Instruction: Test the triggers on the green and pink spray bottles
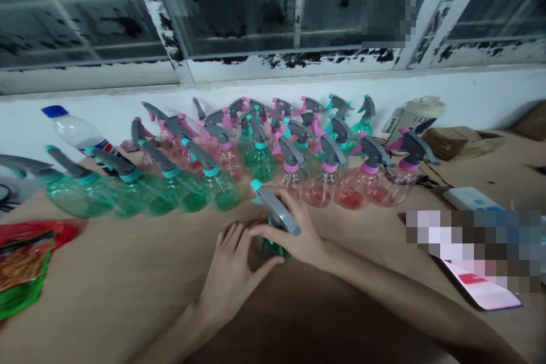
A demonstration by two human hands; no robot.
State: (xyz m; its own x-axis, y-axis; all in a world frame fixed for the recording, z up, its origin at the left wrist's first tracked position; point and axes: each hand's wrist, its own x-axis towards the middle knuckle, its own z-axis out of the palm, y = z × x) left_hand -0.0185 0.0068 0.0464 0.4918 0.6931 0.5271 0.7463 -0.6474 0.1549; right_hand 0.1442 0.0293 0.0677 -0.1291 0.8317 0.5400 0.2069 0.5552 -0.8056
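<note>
Holds grey-headed, translucent green plastic spray bottle (278,209) near-upright in right hand (306,234), right of half-curled left hand (230,264) of unclear grip.

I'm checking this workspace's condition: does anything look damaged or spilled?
Yes: the white window frame behind the brown tabletop looks damaged; ragged dark patches suggest flaked paint. No spill shows around the green plastic spray bottle being held.

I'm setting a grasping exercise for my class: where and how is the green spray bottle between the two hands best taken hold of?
The green spray bottle is probably best gripped around its rounded body, from the left: its grey spray head slopes toward the near right, away from that side, and the left hand is already there.
</note>
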